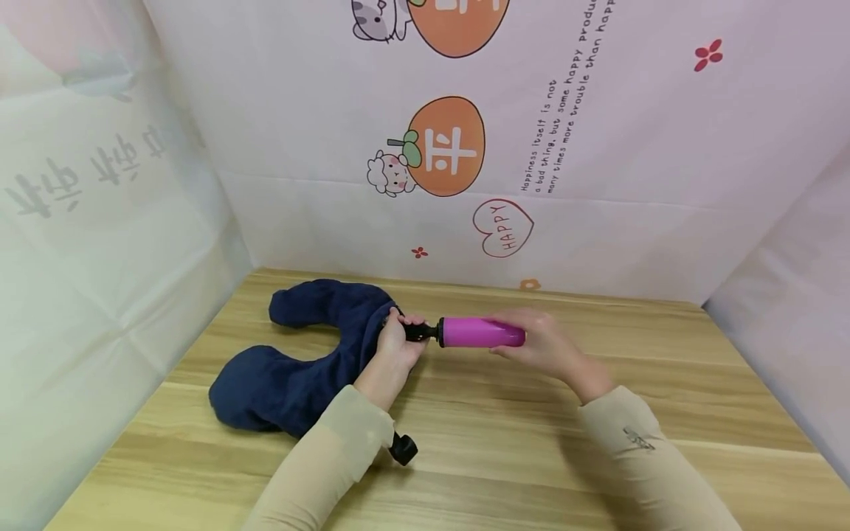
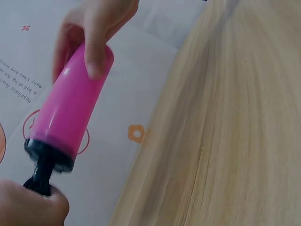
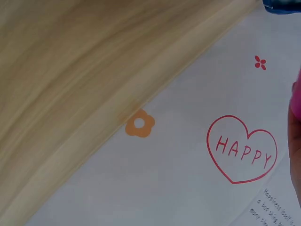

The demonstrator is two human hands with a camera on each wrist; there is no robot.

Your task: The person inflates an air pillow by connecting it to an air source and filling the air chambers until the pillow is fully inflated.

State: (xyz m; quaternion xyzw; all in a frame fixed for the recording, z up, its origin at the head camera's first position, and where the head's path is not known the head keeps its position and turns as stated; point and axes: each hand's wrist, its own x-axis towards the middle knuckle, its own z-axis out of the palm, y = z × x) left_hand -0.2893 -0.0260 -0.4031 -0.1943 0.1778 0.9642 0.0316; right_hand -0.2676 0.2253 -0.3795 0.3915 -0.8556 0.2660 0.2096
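A navy U-shaped neck pillow (image 1: 259, 387) lies on the wooden table, its open side to the left. At its right edge my left hand (image 1: 396, 346) grips the black handle end of a pink hand pump (image 1: 468, 332). My right hand (image 1: 541, 341) holds the far end of the pink barrel, the pump lying level between both hands. In the left wrist view a short black shaft (image 2: 43, 172) shows between the left hand (image 2: 30, 205) and the barrel. The pump's joint with the pillow is hidden by the left hand. Only a sliver of the right hand (image 3: 295, 162) shows in the right wrist view.
A black strap end with a buckle (image 1: 402, 448) sticks out by my left forearm. The wooden table (image 1: 505, 457) runs back to a white printed cloth (image 1: 598, 243) hung behind it, with further cloth at both sides.
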